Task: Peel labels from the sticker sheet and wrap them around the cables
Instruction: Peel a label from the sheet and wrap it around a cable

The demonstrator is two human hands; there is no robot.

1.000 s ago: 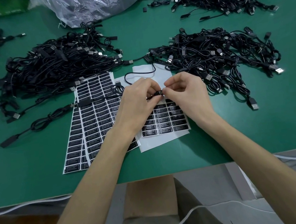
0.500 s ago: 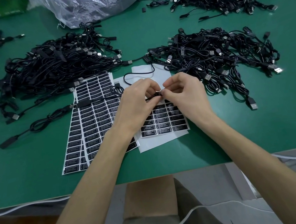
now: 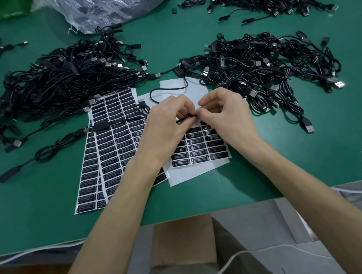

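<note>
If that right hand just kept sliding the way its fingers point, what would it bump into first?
The left hand. The right hand points across at it, both pinching one thin black cable, so its fingers would meet the left fingertips almost at once, though depth is hard to judge.

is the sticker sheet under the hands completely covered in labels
No, the sticker sheet is bare white across its upper part, with black labels only in its lower rows.
</note>
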